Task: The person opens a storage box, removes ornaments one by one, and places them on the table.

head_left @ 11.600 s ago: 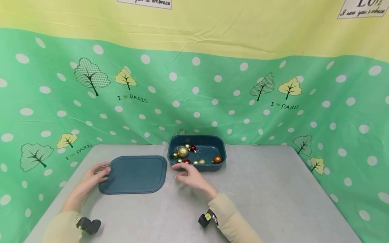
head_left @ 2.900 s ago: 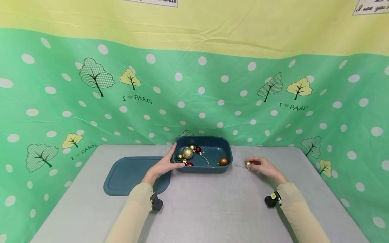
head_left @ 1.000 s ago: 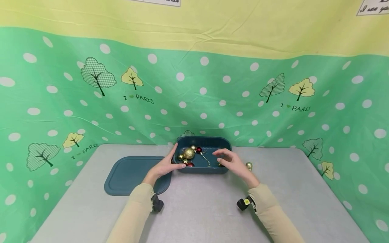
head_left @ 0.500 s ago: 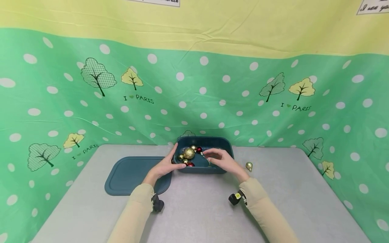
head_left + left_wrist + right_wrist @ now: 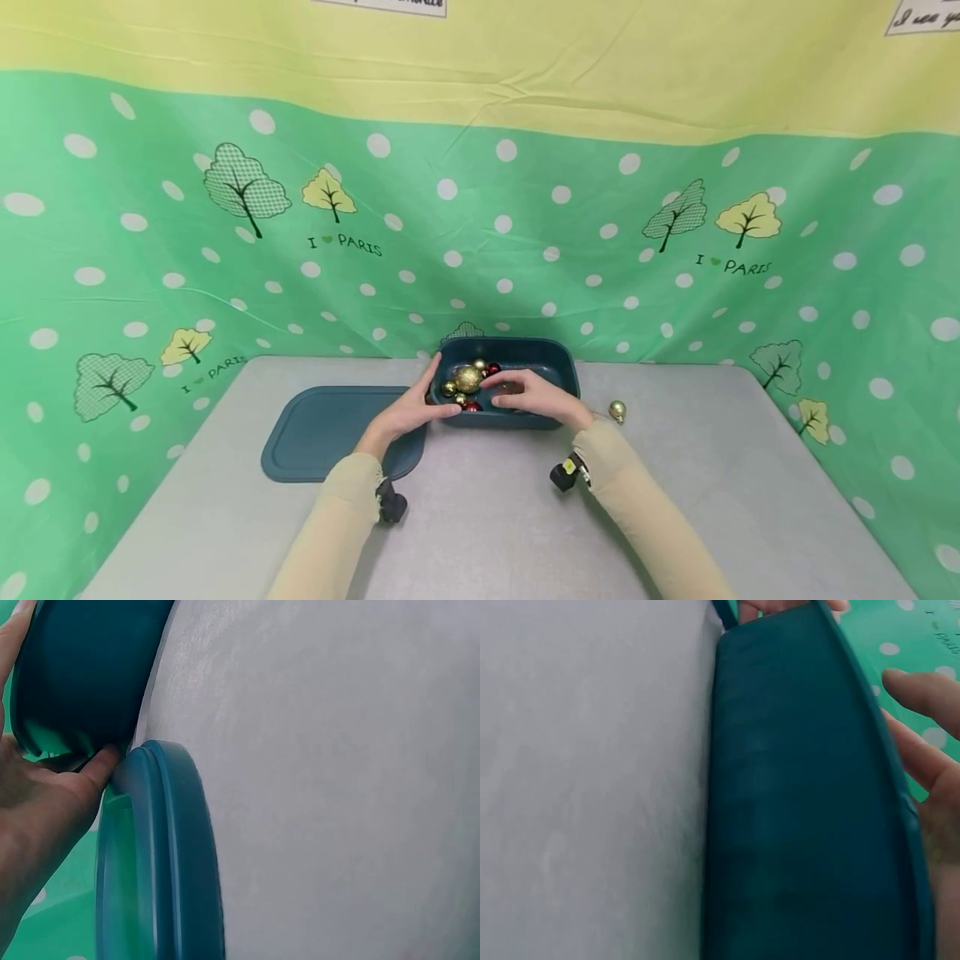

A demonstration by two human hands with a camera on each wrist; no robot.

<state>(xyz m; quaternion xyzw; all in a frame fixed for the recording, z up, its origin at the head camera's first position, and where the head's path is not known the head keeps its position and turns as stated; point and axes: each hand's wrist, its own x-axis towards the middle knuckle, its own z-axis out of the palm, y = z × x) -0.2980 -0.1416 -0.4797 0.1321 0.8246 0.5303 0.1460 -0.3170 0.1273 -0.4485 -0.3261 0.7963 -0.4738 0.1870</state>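
Observation:
A dark blue plastic box (image 5: 510,422) stands at the back of the table with several small Christmas baubles inside. My left hand (image 5: 405,410) grips its left end, thumb along the front wall (image 5: 82,682). My right hand (image 5: 538,396) reaches over the front rim into the box, thumb and fingers apart. Its fingertips are right beside the large glittery gold bauble (image 5: 468,380). Around that lie smaller gold baubles (image 5: 448,388) and red baubles (image 5: 472,407). The orange bauble's end of the box is hidden behind my right hand. In the right wrist view, the thumb (image 5: 919,690) shows above the rim.
The flat blue lid (image 5: 322,433) lies left of the box, partly under my left forearm. One small gold bauble (image 5: 617,411) rests on the grey table (image 5: 487,517), right of the box. A green and yellow patterned cloth (image 5: 502,200) hangs behind.
My right hand set a small gold bauble on the table right of the box, then came back over the box and moved left toward the large gold bauble. The left hand stayed on the box.

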